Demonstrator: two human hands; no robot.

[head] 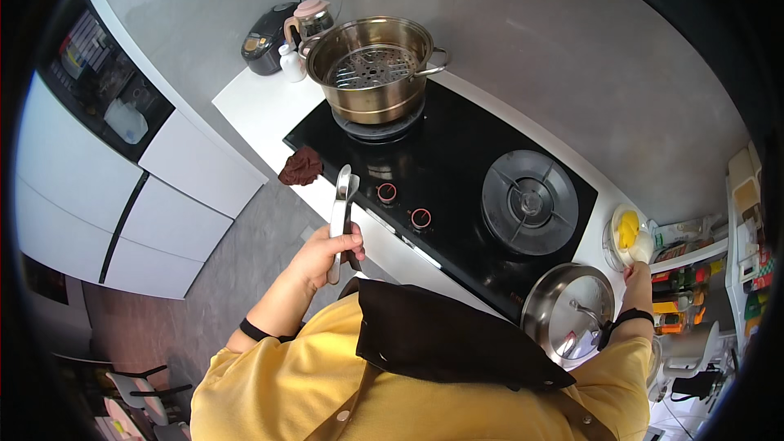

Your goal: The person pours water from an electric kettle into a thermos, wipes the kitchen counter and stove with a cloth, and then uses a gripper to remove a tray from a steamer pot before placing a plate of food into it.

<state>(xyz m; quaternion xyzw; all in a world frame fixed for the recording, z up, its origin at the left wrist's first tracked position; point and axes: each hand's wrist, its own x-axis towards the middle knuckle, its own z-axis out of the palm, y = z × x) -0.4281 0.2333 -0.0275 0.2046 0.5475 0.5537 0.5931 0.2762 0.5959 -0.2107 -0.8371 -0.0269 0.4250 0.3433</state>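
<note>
Upright in my left hand [334, 251] is a pair of metal tongs [340, 214], in front of the black gas stove [453, 135]. At the far right, my right hand [637, 269] is at the near edge of a plate [613, 248] holding a yellow food item [628, 228] and a pale, rounded item [641, 247]; its fingers are too small and partly hidden to tell their hold. A steel steamer pot [373, 98] with a perforated rack [372, 66] inside stands uncovered on the left burner. The steel lid with a glass window [566, 312] lies beside my right forearm.
The right burner [530, 202] has a raised grate. A crumpled brown cloth [301, 166] lies at the stove's left front corner. A rice cooker [266, 40], a pink-lidded jug [313, 18] and a white bottle [291, 64] stand behind left. Bottles [680, 278] crowd the right side.
</note>
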